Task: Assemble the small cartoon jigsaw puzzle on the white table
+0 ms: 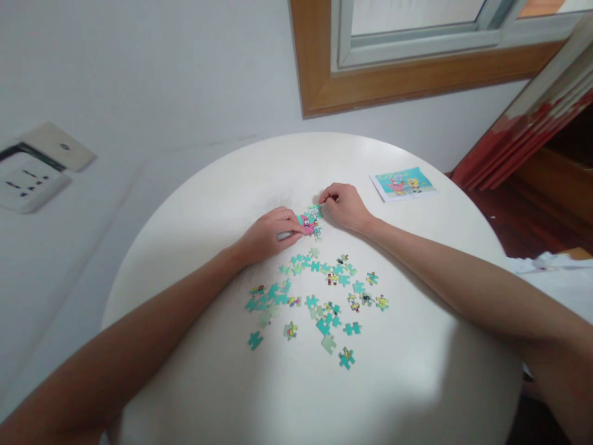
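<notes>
A small joined section of a jigsaw puzzle (309,224), with a pink cartoon figure and teal parts, lies on the white table between my two hands. My left hand (275,233) is closed at its left side, thumb and fingertips gripping that edge. At the upper right edge, my right hand (345,206) is closed in a pinch, and its fingers hide most of whatever is between them. Nearer to me, loose puzzle pieces (325,326) lie scattered, mostly teal or pale green, several with yellow cartoon parts.
A picture card (403,184) with the cartoon figures lies on the round white table (208,371) at the back right. Beyond the table are a wall with a socket (30,179), a wood-framed window (417,77) and a red-and-white curtain (523,133).
</notes>
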The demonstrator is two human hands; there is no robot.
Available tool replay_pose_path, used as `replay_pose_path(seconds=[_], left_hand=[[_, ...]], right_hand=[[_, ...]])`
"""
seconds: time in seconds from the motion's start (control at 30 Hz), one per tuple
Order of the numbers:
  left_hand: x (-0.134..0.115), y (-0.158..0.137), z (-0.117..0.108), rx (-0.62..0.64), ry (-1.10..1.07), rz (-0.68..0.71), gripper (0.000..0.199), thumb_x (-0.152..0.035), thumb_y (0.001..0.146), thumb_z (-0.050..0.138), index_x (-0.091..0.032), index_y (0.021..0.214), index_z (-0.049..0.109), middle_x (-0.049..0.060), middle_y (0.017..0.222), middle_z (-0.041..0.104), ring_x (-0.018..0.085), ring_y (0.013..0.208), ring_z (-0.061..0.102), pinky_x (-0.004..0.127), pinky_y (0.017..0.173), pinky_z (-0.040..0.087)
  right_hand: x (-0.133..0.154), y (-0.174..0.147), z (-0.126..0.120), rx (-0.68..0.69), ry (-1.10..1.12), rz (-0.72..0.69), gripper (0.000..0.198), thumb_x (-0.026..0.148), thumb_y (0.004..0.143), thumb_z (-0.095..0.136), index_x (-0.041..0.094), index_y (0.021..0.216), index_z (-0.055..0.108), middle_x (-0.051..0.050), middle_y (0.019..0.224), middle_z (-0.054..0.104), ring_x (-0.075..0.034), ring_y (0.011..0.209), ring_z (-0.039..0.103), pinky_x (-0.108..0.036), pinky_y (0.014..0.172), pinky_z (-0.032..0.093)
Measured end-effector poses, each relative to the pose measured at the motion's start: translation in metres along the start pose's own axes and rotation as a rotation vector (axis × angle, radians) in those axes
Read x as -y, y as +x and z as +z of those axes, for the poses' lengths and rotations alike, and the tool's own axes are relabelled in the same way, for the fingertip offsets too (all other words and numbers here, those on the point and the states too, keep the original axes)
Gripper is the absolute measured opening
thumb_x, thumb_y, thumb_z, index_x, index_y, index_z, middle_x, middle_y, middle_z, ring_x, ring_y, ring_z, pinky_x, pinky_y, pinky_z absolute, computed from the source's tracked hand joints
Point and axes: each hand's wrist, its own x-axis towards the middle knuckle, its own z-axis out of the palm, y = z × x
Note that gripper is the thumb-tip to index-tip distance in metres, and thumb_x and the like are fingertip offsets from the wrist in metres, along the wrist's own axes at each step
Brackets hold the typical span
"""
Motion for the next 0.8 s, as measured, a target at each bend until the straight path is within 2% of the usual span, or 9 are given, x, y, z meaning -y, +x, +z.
replay_pose_path(seconds=[0.1,0.2,0.27,0.4,0.5,0.63,0.8], left_hand=[[0.002,-0.001,0.000,-0.037,0.048,-0.032,0.016,-0.021,0.094,0.060,-0.019,0.095,0.075,0.005,0.086,0.068,0.016,0.084,0.061,0.030,0.079,0.049],[0.006,-0.002,0.000,-0.077,0.089,-0.049,0.014,-0.020,0.092,0.060,-0.019,0.093,0.075,0.004,0.086,0.068,0.016,0.084,0.060,0.031,0.080,0.048],[0.007,-0.002,0.001,-0.086,0.090,-0.048,0.014,-0.019,0.092,0.061,-0.019,0.094,0.074,0.004,0.086,0.068,0.016,0.083,0.060,0.031,0.080,0.048],[0.007,-0.001,0.001,-0.077,0.072,-0.026,0.014,-0.018,0.092,0.060,-0.018,0.094,0.074,0.004,0.086,0.067,0.016,0.084,0.060,0.030,0.078,0.049],[0.007,-0.001,0.001,-0.070,0.073,-0.018,0.014,-0.018,0.093,0.060,-0.018,0.095,0.074,0.005,0.086,0.066,0.016,0.084,0.060,0.029,0.077,0.048],[0.007,-0.001,0.001,-0.061,0.062,-0.017,0.014,-0.019,0.093,0.060,-0.018,0.096,0.074,0.004,0.085,0.066,0.016,0.083,0.059,0.030,0.077,0.048],[0.007,-0.001,0.001,-0.055,0.051,-0.022,0.015,-0.018,0.092,0.059,-0.019,0.094,0.073,0.004,0.085,0.066,0.016,0.083,0.059,0.030,0.077,0.048]], right_hand=[[0.001,0.001,-0.004,0.023,0.047,0.027,0.028,0.008,0.073,0.047,0.013,0.079,0.074,-0.007,0.079,0.071,-0.015,0.071,0.058,-0.031,0.074,0.043],[0.012,-0.001,-0.016,0.115,0.062,0.066,0.027,0.010,0.074,0.050,0.011,0.084,0.074,-0.008,0.080,0.071,-0.015,0.070,0.059,-0.031,0.073,0.044],[0.026,-0.005,-0.028,0.220,-0.025,0.102,0.023,0.011,0.075,0.054,0.012,0.084,0.074,-0.007,0.077,0.070,-0.015,0.067,0.058,-0.031,0.069,0.044],[0.058,-0.019,-0.053,0.505,-0.345,0.140,0.006,0.019,0.074,0.068,0.017,0.074,0.073,-0.007,0.070,0.067,-0.017,0.063,0.057,-0.033,0.062,0.039],[0.078,-0.031,-0.064,0.641,-0.498,0.140,0.013,0.030,0.073,0.076,0.017,0.073,0.072,-0.008,0.068,0.066,-0.018,0.061,0.057,-0.033,0.059,0.037],[0.093,-0.040,-0.064,0.745,-0.600,0.146,0.025,0.041,0.074,0.077,0.017,0.076,0.072,-0.010,0.068,0.066,-0.021,0.063,0.059,-0.033,0.057,0.037],[0.101,-0.044,-0.061,0.837,-0.676,0.132,0.031,0.043,0.070,0.081,0.016,0.084,0.074,-0.011,0.074,0.069,-0.025,0.070,0.064,-0.035,0.060,0.040]])
